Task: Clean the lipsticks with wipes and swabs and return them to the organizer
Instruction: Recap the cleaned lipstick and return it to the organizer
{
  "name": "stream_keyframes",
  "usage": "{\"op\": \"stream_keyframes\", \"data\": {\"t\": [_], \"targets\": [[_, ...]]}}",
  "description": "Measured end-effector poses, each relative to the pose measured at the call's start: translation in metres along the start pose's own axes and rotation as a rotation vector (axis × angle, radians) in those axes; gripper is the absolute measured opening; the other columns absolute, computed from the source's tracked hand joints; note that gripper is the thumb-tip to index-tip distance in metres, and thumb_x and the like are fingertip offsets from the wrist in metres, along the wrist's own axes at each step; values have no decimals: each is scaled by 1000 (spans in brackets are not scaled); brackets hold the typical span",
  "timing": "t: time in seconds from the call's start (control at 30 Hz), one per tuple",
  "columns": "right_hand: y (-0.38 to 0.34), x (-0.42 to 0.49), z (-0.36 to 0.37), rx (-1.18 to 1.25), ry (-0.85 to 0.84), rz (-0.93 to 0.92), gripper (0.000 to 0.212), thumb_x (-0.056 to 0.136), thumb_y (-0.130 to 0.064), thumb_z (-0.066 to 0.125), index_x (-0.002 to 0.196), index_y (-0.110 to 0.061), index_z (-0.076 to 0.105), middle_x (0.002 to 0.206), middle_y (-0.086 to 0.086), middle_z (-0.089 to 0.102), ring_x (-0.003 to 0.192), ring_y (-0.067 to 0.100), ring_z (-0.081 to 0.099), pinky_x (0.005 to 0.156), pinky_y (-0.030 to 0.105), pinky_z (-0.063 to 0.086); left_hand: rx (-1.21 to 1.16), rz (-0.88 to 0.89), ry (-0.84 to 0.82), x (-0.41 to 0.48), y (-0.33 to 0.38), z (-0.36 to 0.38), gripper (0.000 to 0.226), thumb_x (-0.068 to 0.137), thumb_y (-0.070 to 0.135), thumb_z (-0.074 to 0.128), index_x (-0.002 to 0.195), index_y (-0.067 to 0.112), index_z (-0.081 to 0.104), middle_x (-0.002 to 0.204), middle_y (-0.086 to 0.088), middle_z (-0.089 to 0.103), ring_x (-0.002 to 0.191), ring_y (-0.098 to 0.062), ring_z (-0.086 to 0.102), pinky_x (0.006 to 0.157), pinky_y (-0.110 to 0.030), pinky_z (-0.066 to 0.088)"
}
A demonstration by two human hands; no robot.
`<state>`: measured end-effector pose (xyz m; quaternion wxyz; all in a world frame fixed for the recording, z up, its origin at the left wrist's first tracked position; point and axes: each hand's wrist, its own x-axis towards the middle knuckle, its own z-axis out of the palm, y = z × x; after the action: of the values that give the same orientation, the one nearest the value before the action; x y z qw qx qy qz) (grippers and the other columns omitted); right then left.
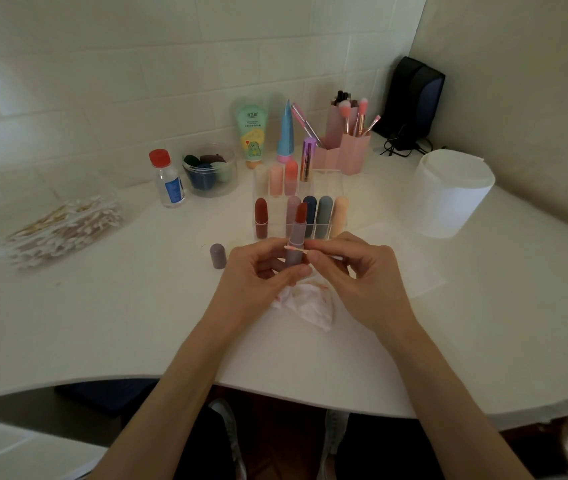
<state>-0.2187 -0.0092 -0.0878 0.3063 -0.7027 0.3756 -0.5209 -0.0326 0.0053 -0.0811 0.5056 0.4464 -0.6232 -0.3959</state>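
Head view, progress: I judge I'm mid-task, swabbing one lipstick (295, 233); I cannot tell which of those in the organizer (277, 221) are already cleaned.
Spare swabs (64, 226): heaped at the far left of the counter (137, 323), well apart from me.
Cap (217, 256): off, standing upright just left of my hands; not yet back on.
Left hand (258, 275): fingers curled round the lower barrel, holding the lipstick above the counter, in front of the organizer.
Swab (297, 250): pink-tinged tip touching the tube just under the bullet.
Used wipe (306, 306): crumpled and red-stained beneath my hands, so wiping looks done for this one.
Right hand (358, 271): fingertips pinching the swab's stick.
Left to do: finish swabbing, recap, then fill the front-row gap beside the dark red one, I'd guess.
Lipstick axis: upright, bullet up, leaning slightly away from me.
Swab axis: crosswise to the tube, tip pointing left.
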Motion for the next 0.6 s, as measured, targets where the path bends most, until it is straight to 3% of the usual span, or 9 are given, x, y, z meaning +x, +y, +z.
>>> {"op": "stream_keyframes", "data": {"t": [0.2,0.33,0.4,0.5,0.6], "targets": [[1,0,0,28,-3,16,21,93,-10,74,113,-14,78,87,4,74,77,32,62,67,40,51,2,21,-11,0,1,0,26,88,8,75,103,29,73,93,2,78,82,-12,75,75,-16,56],[2,0,-1,37,6,28,21,93,-11,73,113,-15,78,88,10,74,79,38,63,71,52,51,27,24,-55,0,-2,-1,22,94,3,67,105,21,73,84,-5,74,74,-13,70,72,-19,54],[2,0,0,39,11,45,21,93,-11,73,113,-14,78,89,9,74,81,38,63,72,54,51,35,29,-80,1,-4,-1,17,97,3,62,106,13,72,84,-12,71,76,-26,67,69,-30,55],[2,1,1,48,7,55,22,94,-11,73,115,-16,78,90,4,75,79,35,63,71,52,51,48,42,-100,1,-7,-1,16,100,7,59,111,9,70,90,-20,69,84,-43,62,75,-47,53],[2,1,2,45,6,65,23,94,-12,72,116,-15,77,90,3,75,79,35,63,71,50,52,38,42,-110,1,-6,-2,18,101,8,57,114,11,70,87,-20,68,80,-44,59,69,-34,50]]}}
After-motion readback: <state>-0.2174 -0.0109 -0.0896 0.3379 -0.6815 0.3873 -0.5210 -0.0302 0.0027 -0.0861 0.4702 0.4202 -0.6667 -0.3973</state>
